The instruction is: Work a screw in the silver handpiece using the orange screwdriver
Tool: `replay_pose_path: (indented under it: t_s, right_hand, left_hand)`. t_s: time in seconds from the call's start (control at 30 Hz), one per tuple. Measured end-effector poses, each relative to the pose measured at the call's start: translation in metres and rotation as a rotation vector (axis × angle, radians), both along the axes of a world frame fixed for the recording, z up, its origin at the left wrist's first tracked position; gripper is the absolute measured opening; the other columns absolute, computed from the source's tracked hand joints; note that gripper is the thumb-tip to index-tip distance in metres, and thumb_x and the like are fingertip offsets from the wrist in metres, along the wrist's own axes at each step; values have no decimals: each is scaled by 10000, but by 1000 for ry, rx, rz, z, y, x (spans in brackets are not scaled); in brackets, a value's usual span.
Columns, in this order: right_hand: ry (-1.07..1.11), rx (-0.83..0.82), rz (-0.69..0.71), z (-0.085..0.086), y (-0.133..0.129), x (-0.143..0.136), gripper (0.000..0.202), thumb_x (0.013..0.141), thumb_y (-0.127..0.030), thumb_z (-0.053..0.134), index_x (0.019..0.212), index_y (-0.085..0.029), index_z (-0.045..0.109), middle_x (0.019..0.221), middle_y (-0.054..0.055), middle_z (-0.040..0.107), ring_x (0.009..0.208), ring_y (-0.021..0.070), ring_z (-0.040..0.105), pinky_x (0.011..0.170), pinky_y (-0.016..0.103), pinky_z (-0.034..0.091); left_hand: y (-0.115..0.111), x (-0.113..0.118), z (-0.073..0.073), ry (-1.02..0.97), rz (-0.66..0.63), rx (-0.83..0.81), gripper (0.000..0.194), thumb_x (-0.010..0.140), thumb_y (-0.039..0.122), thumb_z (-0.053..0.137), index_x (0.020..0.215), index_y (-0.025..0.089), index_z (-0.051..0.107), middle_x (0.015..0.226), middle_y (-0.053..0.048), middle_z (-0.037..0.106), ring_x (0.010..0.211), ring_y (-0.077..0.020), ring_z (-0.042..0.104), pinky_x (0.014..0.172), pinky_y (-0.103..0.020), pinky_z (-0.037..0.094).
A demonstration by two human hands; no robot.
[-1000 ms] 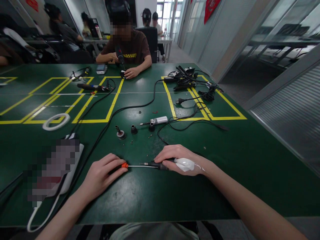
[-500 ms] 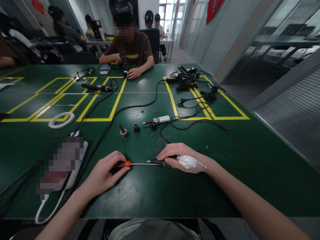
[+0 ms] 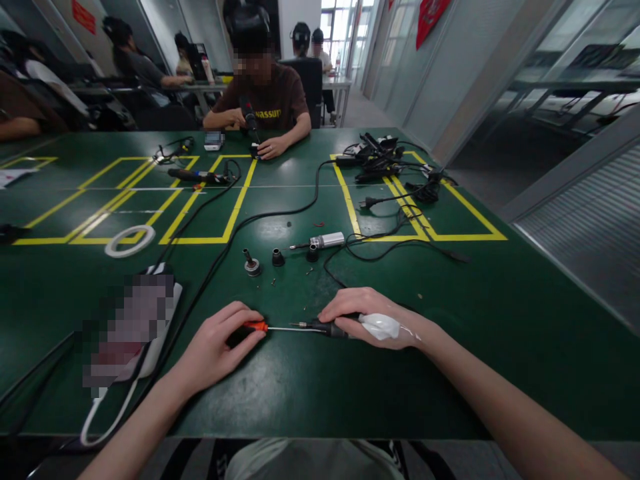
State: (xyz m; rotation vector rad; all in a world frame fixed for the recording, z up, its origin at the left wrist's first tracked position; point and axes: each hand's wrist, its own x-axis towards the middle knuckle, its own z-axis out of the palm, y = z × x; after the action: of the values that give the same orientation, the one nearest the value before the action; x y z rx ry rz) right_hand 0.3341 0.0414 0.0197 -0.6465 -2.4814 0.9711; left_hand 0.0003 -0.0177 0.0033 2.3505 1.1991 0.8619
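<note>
A screwdriver (image 3: 259, 327) with an orange handle lies in the closed fingers of my left hand (image 3: 217, 343). Its thin shaft points right and reaches the black tool handle (image 3: 330, 329) in my right hand (image 3: 367, 317). A slim metal piece sticks out of that handle just above the shaft. I cannot tell whether the screwdriver tip touches it or passes behind. White tape covers part of my right hand. Beyond both hands stand a round metal part with a tube (image 3: 253, 265) and two black collars (image 3: 278, 258). Small screws (image 3: 273, 282) lie near them.
A silver cylinder with a thin tip (image 3: 327, 240) lies farther out. At left are a white tape ring (image 3: 114, 248) and a pixelated object with cords. A pile of black cabled tools (image 3: 375, 157) sits back right. Opposite, a person holds a power tool (image 3: 247, 113).
The whole view has shifted slightly, so everything sits a little more to the right. Both hands keep nearly the same grip and place.
</note>
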Motion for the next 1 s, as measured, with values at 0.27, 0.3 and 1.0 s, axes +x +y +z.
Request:
replay_pose_path:
  t_s: [0.27,0.3,1.0]
  right_hand:
    - [-9,10,-4,1,-1,0,246,1017,-182,567,1119,-166,790,1124,116,826,1001,219,764,919,361,572]
    - [-8,11,-4,1,-1,0,246,1017,-186,567,1118,-170,791,1122,116,826,1001,218,763,920,358,573]
    - [30,4,14,-2,0,0,232,1030,-191,571,1109,-169,788,1141,112,826,1028,213,771,937,365,583]
  left_hand:
    - [0,1,3,-47,8,-63,94,1003,264,642,964,188,681,906,-52,725,800,-171,702,740,-259,584]
    - [0,1,3,-47,3,-69,111,1010,280,644,968,189,692,915,-57,731,811,-176,705,746,-263,586]
    - [0,-3,0,9,-4,2,184,1049,312,616,1009,193,750,903,-60,756,807,-175,720,753,-257,592]
